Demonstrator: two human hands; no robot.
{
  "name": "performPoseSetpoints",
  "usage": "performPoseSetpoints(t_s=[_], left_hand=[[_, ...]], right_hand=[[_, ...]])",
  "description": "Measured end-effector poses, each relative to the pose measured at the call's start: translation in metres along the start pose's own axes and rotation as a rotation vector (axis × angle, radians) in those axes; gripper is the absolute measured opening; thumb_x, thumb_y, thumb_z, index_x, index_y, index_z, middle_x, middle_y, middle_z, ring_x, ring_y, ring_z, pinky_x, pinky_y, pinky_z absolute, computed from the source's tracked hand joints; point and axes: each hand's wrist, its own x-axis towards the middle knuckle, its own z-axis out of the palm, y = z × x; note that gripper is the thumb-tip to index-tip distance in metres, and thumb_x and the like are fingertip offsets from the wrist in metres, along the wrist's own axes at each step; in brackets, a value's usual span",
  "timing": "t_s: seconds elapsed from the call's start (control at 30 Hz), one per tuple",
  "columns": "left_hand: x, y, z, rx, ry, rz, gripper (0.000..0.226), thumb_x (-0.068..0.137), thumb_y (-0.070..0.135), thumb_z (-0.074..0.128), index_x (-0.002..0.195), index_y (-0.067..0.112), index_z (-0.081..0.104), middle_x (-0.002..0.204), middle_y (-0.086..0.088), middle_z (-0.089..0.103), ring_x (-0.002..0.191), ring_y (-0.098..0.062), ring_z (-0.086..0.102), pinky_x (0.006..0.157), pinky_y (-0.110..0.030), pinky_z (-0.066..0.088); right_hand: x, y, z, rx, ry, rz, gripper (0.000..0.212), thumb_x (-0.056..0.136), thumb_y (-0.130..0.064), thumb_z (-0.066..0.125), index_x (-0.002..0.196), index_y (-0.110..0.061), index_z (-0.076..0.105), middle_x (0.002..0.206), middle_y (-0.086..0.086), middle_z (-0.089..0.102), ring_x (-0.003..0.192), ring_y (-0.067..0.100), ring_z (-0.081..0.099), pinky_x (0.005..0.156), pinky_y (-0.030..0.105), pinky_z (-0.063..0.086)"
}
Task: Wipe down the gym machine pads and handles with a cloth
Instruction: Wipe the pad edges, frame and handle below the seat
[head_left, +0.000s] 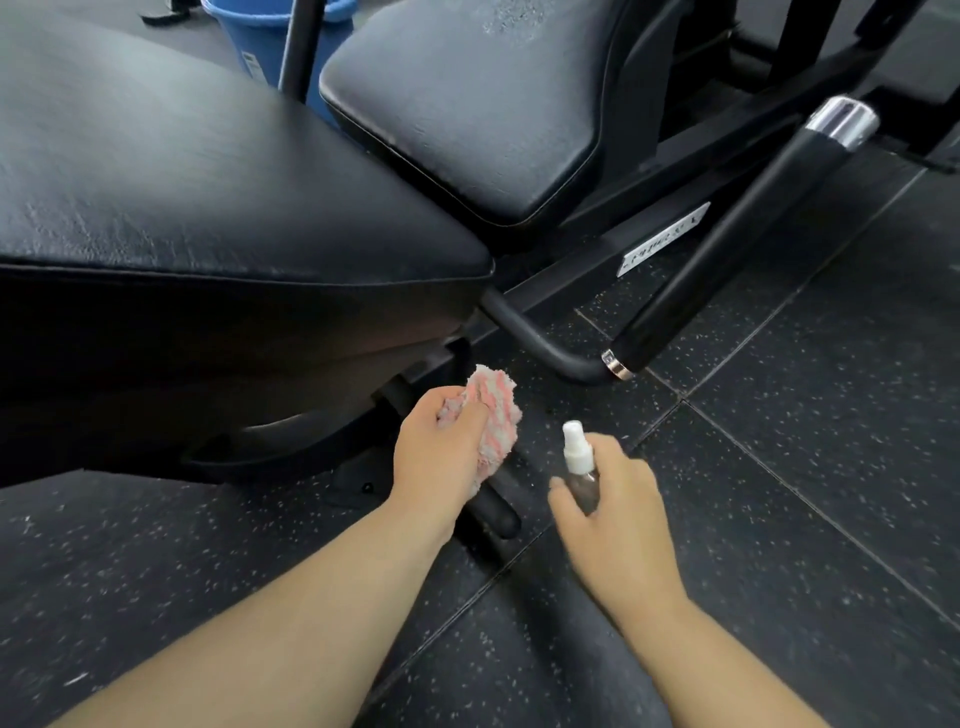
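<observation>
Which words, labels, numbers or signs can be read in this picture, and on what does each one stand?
No text is legible here.
White plate on the machine frame: it carries dark lettering, too blurred to read.
Sticker on the blue bucket: it has print, too small to read.

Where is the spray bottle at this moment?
Head view, lower centre: the spray bottle is gripped in the right hand, just right of the pink cloth held by the left hand.

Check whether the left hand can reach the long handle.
Probably yes: bare floor lies between the left hand, holding the cloth, and the handle; the right hand, with spray bottle, sits aside.
</observation>
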Motion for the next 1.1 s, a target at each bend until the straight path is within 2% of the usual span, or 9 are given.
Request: performPoseSetpoints(t_s=[0.07,0.17,0.33,0.5,0.63,0.73,0.8,0.93,1.1], left_hand=[[-0.004,-0.002,-0.001,0.017,0.020,0.002,0.014,0.091,0.039,0.063,0.096,0.026,0.065,0.089,-0.001,0.075,0.071,-0.013,0.065,0.053,-0.027,0.046],[-0.006,-0.004,-0.003,0.045,0.048,0.034,0.012,0.088,0.032,0.066,0.097,0.026,0.062,0.094,-0.004,0.072,0.075,-0.015,0.064,0.060,-0.030,0.049],[-0.007,-0.003,0.000,0.175,-0.013,0.158,0.055,0.072,0.033,0.080,0.115,0.042,0.047,0.121,0.009,0.050,0.097,-0.007,0.058,0.077,-0.030,0.053],[-0.015,0.030,0.020,0.477,-0.099,0.746,0.042,0.091,0.005,0.056,0.117,0.038,0.063,0.129,0.012,0.040,0.110,0.001,0.051,0.085,-0.009,0.045],[-0.002,0.055,0.050,0.520,-0.284,0.854,0.018,0.089,-0.001,0.055,0.090,0.012,0.068,0.093,-0.007,0.047,0.064,-0.012,0.043,0.054,-0.029,0.034],[0.014,0.056,0.042,0.768,-0.381,0.995,0.033,0.086,-0.008,0.048,0.108,0.006,0.069,0.106,-0.011,0.062,0.085,-0.016,0.054,0.093,-0.042,0.043],[0.035,0.061,0.030,1.019,-0.345,1.077,0.048,0.080,-0.008,0.058,0.123,0.012,0.068,0.121,-0.010,0.065,0.116,-0.016,0.052,0.117,-0.053,0.014],[0.063,0.056,0.034,1.141,-0.121,0.942,0.058,0.082,-0.010,0.058,0.132,0.020,0.061,0.143,-0.010,0.050,0.135,-0.030,0.040,0.112,-0.051,0.032],[0.038,0.047,0.063,0.863,0.043,0.902,0.035,0.084,0.008,0.035,0.101,0.010,0.065,0.098,-0.003,0.068,0.098,-0.025,0.062,0.087,-0.042,0.053]], right_hand=[[-0.013,0.028,0.017,0.005,-0.043,0.145,0.030,0.092,-0.022,0.064,0.096,-0.042,0.042,0.086,-0.015,0.050,0.092,0.018,0.045,0.077,0.032,0.038],[-0.028,0.055,0.028,0.039,-0.105,0.235,0.030,0.091,-0.017,0.068,0.098,-0.038,0.047,0.097,-0.011,0.059,0.090,0.014,0.054,0.070,0.015,0.037],[-0.028,0.059,0.020,0.063,-0.109,0.321,0.035,0.089,-0.019,0.071,0.104,-0.040,0.047,0.102,-0.011,0.063,0.087,0.004,0.055,0.071,0.022,0.042],[-0.032,0.061,0.010,0.130,-0.153,0.379,0.069,0.081,-0.043,0.077,0.138,-0.041,0.038,0.121,-0.026,0.046,0.111,0.010,0.054,0.094,0.030,0.046],[-0.025,0.054,-0.012,0.135,0.136,0.248,0.047,0.090,-0.039,0.063,0.134,-0.030,0.050,0.132,-0.014,0.050,0.128,0.012,0.048,0.102,0.026,0.037],[0.004,0.028,-0.038,0.366,0.320,0.217,0.025,0.097,-0.034,0.055,0.121,-0.030,0.058,0.120,-0.008,0.064,0.104,0.006,0.058,0.093,0.024,0.043],[0.031,0.008,-0.052,0.538,0.285,0.200,0.024,0.093,-0.047,0.053,0.114,-0.039,0.059,0.110,-0.015,0.068,0.099,0.001,0.061,0.094,0.028,0.048],[0.070,-0.024,-0.060,0.692,0.173,0.143,0.035,0.085,-0.053,0.058,0.116,-0.037,0.061,0.106,-0.018,0.070,0.105,0.004,0.065,0.101,0.043,0.050],[0.079,-0.025,-0.066,0.757,0.172,0.099,0.013,0.088,-0.031,0.069,0.101,-0.033,0.067,0.093,-0.012,0.074,0.098,0.012,0.070,0.093,0.046,0.056]])
